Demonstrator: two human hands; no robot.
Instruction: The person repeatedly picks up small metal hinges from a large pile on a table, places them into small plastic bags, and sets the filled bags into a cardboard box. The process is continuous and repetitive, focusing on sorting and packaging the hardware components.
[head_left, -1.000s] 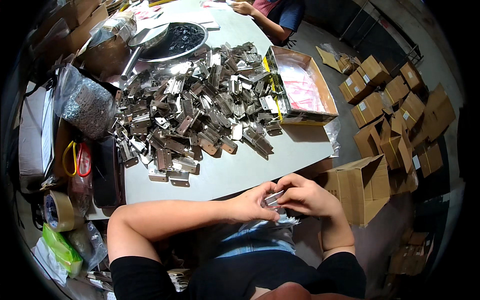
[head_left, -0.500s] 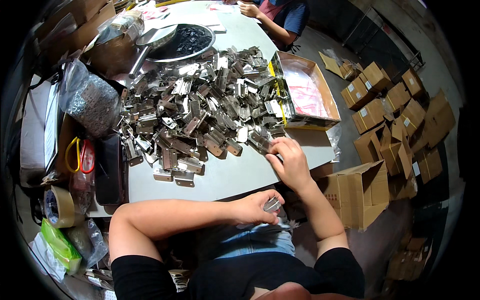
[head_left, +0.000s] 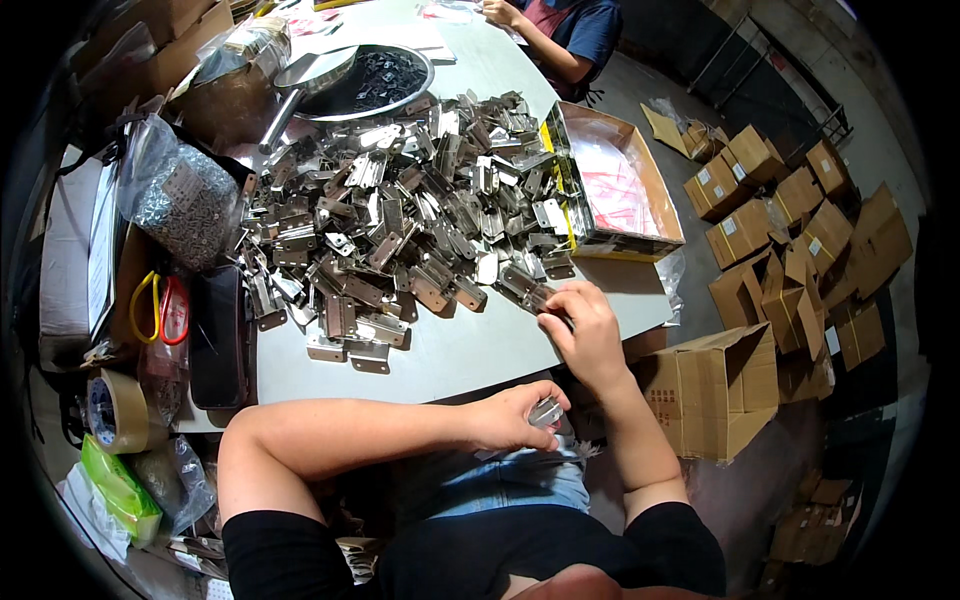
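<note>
I see a pale grey table (head_left: 460, 348) carrying a broad heap of bent metal brackets (head_left: 400, 225), a round metal basin (head_left: 368, 116) behind it, an open cardboard box (head_left: 632, 245) beside it, and white papers (head_left: 425, 42) farther back.

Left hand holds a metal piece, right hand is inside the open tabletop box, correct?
No: the head view shows the right hand at the near edge of the metal pile, not inside the open box. The left hand does hold a metal piece.
</note>
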